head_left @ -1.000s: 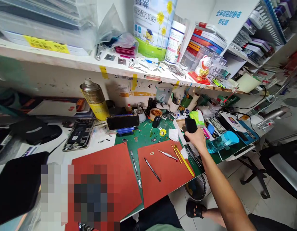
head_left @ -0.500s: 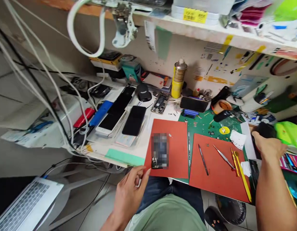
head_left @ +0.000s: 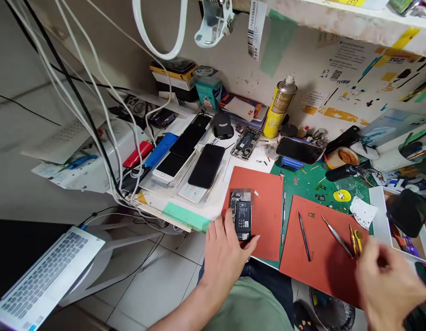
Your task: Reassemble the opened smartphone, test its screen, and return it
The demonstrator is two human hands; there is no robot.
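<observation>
An opened phone (head_left: 241, 216) lies on the left orange-red mat, its black battery and circuit board exposed; its top end is blurred out. My left hand (head_left: 224, 243) grips its lower part, fingers along the left edge and thumb by the bottom corner. My right hand (head_left: 388, 280), smeared by motion, is curled closed above the front right of the other mat. Whatever it may hold is hidden. Just beyond its fingers lie a gold screwdriver (head_left: 352, 240) and a yellow tool (head_left: 358, 239), partly covered by the hand. Tweezers (head_left: 337, 236) and a dark thin tool (head_left: 304, 236) lie left of them.
A metal pick (head_left: 284, 218) lies between the mats. Phones and screens (head_left: 206, 166) rest at the left, and a yellow spray can (head_left: 280, 105) stands at the back. To the right is an open white box (head_left: 380, 216). Cables (head_left: 92, 115) hang at the left.
My left hand has moved from beside the mat onto the opened phone. My right hand has come away from the white box toward the front edge. The view has shifted.
</observation>
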